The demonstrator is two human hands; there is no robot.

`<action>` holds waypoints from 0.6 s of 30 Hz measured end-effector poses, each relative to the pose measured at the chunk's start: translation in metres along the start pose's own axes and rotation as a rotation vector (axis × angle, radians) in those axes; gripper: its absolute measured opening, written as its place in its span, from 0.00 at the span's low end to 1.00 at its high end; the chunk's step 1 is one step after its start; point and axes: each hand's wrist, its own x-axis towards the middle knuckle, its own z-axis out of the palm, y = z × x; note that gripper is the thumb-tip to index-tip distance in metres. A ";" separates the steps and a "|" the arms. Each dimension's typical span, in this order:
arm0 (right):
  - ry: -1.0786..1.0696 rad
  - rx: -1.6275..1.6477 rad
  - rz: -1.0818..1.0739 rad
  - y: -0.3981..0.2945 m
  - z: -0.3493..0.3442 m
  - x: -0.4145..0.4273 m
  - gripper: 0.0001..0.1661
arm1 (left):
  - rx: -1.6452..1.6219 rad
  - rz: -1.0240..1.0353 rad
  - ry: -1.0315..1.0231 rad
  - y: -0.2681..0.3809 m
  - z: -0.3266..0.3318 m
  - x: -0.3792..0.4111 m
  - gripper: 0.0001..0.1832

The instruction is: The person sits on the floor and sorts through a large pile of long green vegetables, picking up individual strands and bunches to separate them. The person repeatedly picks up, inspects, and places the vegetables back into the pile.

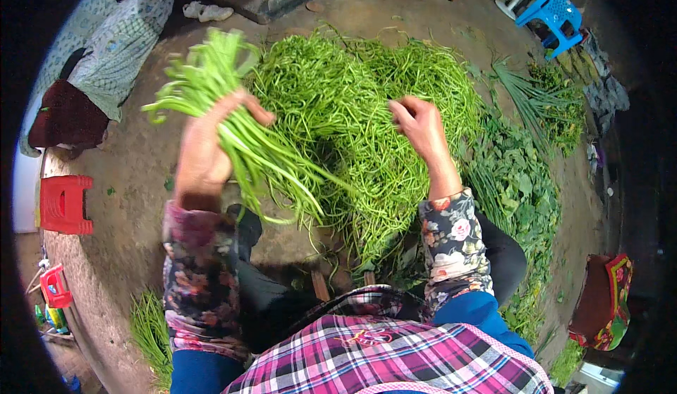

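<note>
My left hand [211, 135] is wrapped around a bunch of long green vegetable stems [275, 153]. Their thick bundled ends fan out beyond my fingers, and the thin ends hang down to the right. Before me on the floor spreads a large tangled heap of green stems [328, 92]. Over the right part of that heap is my right hand [420, 121], its thumb and fingers curled together. Whether a thin stem lies between those fingertips cannot be told against the green behind them. The left hand and its bunch are partly blurred.
Leafy greens [518, 182] and long green stalks [529, 97] lie on the floor to the right. A blue plastic stool [552, 18] stands far right, a red one [66, 204] at left. More stems [148, 330] lie lower left. Patterned cloth [121, 39] hangs upper left.
</note>
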 end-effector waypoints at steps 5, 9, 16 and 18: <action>-0.632 -0.562 0.629 0.163 -0.007 -0.072 0.23 | -0.198 0.227 0.246 0.020 -0.016 0.015 0.07; -0.578 0.572 0.931 0.174 0.056 -0.144 0.18 | -0.175 0.247 0.206 0.015 -0.036 0.009 0.05; -0.033 0.628 0.550 0.166 0.057 -0.098 0.12 | -0.062 0.227 0.208 0.005 -0.020 0.018 0.05; -0.120 0.567 0.462 0.127 0.033 -0.076 0.10 | -0.014 0.215 0.238 0.006 -0.026 0.011 0.05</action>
